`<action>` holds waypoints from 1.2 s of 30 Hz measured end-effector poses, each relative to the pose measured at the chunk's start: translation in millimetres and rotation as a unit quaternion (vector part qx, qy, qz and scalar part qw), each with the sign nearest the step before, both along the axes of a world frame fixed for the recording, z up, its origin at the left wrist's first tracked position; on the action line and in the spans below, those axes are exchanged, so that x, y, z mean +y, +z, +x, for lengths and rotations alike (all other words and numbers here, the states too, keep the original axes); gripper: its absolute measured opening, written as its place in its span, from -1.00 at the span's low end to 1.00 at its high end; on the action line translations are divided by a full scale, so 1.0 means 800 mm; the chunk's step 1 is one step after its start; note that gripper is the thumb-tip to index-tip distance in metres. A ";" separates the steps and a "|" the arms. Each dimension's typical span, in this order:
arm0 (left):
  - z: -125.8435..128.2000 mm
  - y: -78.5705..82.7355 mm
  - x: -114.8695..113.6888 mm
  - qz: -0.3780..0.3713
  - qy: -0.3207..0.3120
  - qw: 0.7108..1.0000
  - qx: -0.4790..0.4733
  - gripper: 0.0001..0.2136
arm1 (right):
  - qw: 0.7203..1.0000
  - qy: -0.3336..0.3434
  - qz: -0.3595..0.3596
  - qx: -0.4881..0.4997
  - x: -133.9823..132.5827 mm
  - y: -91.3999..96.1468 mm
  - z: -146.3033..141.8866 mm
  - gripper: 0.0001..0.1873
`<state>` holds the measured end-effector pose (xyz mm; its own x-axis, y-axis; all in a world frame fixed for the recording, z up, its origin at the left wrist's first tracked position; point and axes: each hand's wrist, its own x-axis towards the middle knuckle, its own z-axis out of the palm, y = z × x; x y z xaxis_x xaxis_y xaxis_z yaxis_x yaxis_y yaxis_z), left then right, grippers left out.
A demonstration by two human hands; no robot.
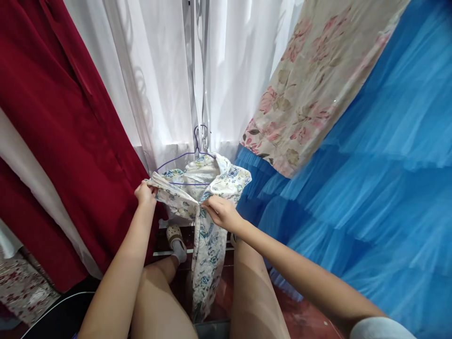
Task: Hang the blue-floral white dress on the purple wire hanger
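Observation:
A white garment with a blue and green floral print (210, 249) hangs in front of my knees on a thin purple hanger (176, 157). The hanger's hook hangs from white straps (199, 70). My left hand (145, 192) is closed on the garment's left edge and pulls it out sideways. At the middle of the neckline, my right hand (221, 209) pinches the front cloth. The right shoulder of the hanger lies under the fabric. Below my hands the garment's lower part drops in a narrow fold between my legs.
White curtains (162, 70) hang behind the hanger. Red cloth (70, 141) is on the left, with a dark round container (60, 315) below. On the right hang a beige floral cloth (300, 94) and blue ruffled tulle (388, 197). My foot in a beige clog (174, 235) rests below.

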<state>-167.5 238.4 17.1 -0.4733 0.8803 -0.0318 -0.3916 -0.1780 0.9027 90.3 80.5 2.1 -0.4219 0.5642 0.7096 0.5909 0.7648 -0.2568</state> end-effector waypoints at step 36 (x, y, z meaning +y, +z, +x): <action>0.092 -0.100 -0.220 0.127 -0.383 0.785 0.471 -0.70 | 0.904 -0.049 -0.316 0.285 -0.027 0.080 0.155 -0.80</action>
